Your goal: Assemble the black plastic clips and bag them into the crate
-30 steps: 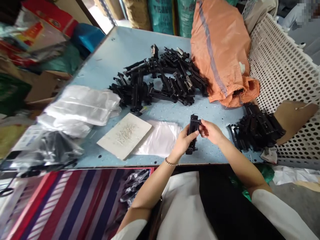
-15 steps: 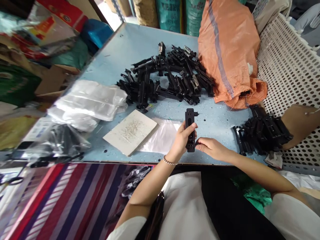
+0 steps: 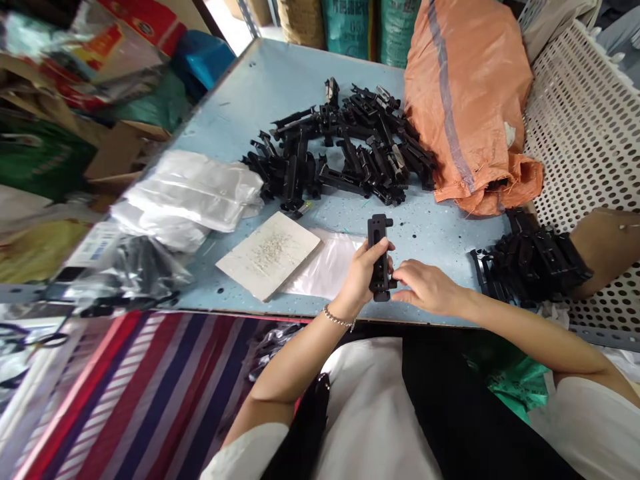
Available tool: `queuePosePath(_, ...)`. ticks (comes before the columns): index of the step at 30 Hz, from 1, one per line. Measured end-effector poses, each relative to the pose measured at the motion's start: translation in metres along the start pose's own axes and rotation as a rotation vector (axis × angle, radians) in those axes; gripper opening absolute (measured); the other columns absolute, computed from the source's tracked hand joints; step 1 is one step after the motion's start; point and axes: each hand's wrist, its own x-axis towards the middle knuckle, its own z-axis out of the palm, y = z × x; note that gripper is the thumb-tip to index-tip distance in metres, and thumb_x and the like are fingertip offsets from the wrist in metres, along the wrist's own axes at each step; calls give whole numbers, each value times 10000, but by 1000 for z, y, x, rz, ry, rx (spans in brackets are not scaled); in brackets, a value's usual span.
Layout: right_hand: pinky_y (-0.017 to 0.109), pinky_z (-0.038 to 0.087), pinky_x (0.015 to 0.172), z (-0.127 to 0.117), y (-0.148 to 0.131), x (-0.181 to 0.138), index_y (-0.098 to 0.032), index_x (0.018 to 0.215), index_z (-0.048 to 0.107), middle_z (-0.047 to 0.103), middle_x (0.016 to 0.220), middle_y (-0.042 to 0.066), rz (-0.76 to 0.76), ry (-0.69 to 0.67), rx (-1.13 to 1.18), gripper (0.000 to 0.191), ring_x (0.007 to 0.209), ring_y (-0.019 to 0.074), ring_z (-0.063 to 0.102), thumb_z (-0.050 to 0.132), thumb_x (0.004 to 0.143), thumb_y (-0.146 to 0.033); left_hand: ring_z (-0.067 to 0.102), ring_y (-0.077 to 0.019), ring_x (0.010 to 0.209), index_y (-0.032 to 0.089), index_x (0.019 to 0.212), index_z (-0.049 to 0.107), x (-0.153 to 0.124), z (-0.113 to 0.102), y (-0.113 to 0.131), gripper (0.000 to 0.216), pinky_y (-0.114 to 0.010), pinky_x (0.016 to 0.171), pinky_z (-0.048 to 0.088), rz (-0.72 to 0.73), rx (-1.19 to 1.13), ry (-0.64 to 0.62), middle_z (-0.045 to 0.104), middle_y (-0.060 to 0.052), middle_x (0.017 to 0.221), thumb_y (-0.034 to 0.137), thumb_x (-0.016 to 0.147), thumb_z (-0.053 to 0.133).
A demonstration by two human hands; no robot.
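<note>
My left hand [image 3: 359, 268] is closed around a long black slotted bracket [image 3: 378, 230], thumb across its face, holding it upright above the front of the table. A small knob sticks out at the bracket's upper right and another at its lower right. My right hand [image 3: 429, 287] is beside the lower end, its thumb and forefinger parted around the lower knob; whether they touch it I cannot tell. Behind the bracket spreads a heap of similar black parts [image 3: 357, 157]. A smaller pile of black brackets [image 3: 537, 260] lies to my right.
A pale square board [image 3: 270, 255] with grit on it rests over a clear plastic sheet [image 3: 325, 267]. Plastic bags [image 3: 193, 190] lie at the left. An orange sack [image 3: 467, 100] and a white perforated basket [image 3: 590, 113] stand right on the blue table [image 3: 240, 93].
My right thumb and forefinger have parted at the bracket's lower end, where they were closer together. The lower knob now shows. The view has shifted slightly; my left hand keeps its hold.
</note>
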Motion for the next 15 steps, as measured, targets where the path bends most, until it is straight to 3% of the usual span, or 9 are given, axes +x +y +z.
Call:
queuePosePath(3, 357, 478, 744, 2, -6, 1, -235, 717, 542, 565, 760, 48, -110, 34, -99, 410, 778, 206, 533, 636, 919, -579, 505, -101, 523, 175, 955, 614, 2, 1, 0, 472, -225, 469, 382, -67, -37, -19, 572, 14, 675, 562, 745, 784)
queuePosePath(6, 310, 442, 592, 14, -2, 0, -232, 732, 512, 452, 630, -9, 36, 1, 71, 500, 597, 155, 453, 392, 1022, -621, 593, -131, 675, 186, 1034, 619, -8, 2, -4, 483, -240, 573, 461, 224, 115, 103, 643, -23, 829, 561, 772, 775)
queuePosePath(8, 286, 376, 484, 19, 1, -2, -231, 736, 491, 371, 565, -41, 146, -100, 193, 586, 490, 130, 358, 190, 1055, -620, 640, -166, 858, 205, 1112, 609, -14, 2, -5, 567, -257, 700, 511, 443, 231, 162, 671, -45, 998, 533, 712, 842)
queuePosePath(9, 284, 365, 465, 19, 2, -4, -228, 746, 497, 376, 560, -42, 174, -135, 218, 607, 474, 127, 351, 151, 1058, -616, 641, -171, 888, 208, 1120, 607, -16, 1, -4, 583, -261, 725, 516, 471, 257, 153, 670, -47, 1028, 522, 698, 857)
queuePosePath(11, 299, 421, 509, 15, 0, -5, -218, 791, 546, 486, 626, -6, 138, -107, 164, 560, 535, 142, 444, 278, 1041, -642, 620, -146, 768, 196, 1052, 613, -16, -1, -2, 500, -250, 644, 492, 353, 208, 85, 657, -33, 919, 539, 748, 814)
queuePosePath(15, 340, 523, 691, 5, -8, -4, -238, 735, 599, 597, 729, 39, -130, 66, -116, 392, 724, 190, 560, 645, 925, -578, 494, -92, 539, 179, 931, 608, -9, 1, 3, 406, -215, 474, 368, 55, 0, -20, 568, 13, 689, 544, 817, 741)
